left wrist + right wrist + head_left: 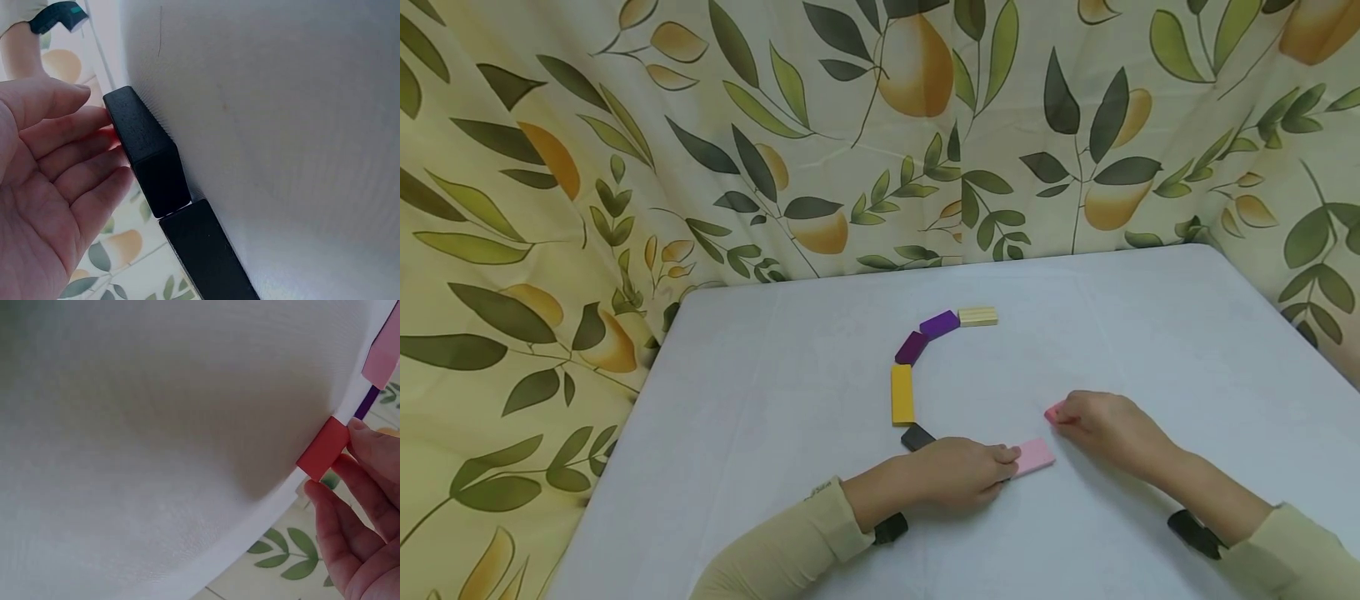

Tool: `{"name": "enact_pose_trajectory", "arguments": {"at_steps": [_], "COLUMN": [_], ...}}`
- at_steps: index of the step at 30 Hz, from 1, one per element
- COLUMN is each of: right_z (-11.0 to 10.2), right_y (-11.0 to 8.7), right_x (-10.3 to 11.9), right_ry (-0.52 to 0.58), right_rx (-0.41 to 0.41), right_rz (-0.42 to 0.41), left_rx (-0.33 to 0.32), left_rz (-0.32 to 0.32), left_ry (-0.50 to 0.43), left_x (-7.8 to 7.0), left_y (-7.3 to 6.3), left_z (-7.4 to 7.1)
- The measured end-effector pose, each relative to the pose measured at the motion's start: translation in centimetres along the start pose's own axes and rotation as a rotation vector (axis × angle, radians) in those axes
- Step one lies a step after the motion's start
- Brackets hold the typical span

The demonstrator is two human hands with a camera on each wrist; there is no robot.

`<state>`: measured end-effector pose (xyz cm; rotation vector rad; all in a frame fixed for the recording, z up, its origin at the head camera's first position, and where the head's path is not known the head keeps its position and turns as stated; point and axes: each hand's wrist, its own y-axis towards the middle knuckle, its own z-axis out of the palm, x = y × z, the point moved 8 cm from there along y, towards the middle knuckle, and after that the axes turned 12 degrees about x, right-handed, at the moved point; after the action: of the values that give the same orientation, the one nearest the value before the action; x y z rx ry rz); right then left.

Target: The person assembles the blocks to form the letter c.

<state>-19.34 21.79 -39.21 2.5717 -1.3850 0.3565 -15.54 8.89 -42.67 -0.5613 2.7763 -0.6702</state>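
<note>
My left hand (958, 471) reaches over the row of blocks, its fingertips at the left end of a pink block (1033, 458). In the left wrist view its fingers lie against a black block (140, 134), with the thumb apart from it. A second black block (209, 250) stands end to end with that one. Between thumb and fingers my right hand (1108, 429) pinches a small red block (324, 449), just beyond the pink block's right end. The hand covers most of the red block in the head view.
The curved row continues with a dark grey block (917, 437), a yellow block (902, 396), a dark purple block (912, 348), a violet block (940, 325) and a cream block (977, 317). White cloth covers the table (760, 400); a patterned curtain (850, 125) hangs behind.
</note>
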Motion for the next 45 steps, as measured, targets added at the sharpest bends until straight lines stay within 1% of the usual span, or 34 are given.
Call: {"name": "enact_pose_trajectory", "arguments": {"at_steps": [7,9,17,25,32,45], "right_z": [-0.3,-0.3,0.1,0.1,0.0,0.1], "right_y": [-0.7,-0.8,-1.0,-1.3,-1.4,-1.8], "right_x": [0.9,1.0,1.3,2.0,2.1,2.4], "right_ry": [-0.011,-0.010,-0.015,-0.031,-0.022,0.013], "right_rx": [-0.077,-0.085,-0.067,-0.092,-0.090,-0.087], "right_rz": [-0.073,-0.085,-0.084,-0.124,-0.141,-0.152], "left_rx": [0.005,0.006,-0.003,0.008,-0.001,-0.013], "left_rz": [-0.007,-0.008,-0.003,-0.004,-0.015,-0.017], "left_ry": [-0.002,-0.002,-0.005,-0.012,0.014,0.008], "left_x": [0.0,-0.1,0.0,0.0,0.0,0.0], "left_y": [0.1,0.1,-0.1,-0.1,-0.1,-0.1], "left_z": [0.0,0.0,-0.2,-0.3,-0.3,-0.4]}}
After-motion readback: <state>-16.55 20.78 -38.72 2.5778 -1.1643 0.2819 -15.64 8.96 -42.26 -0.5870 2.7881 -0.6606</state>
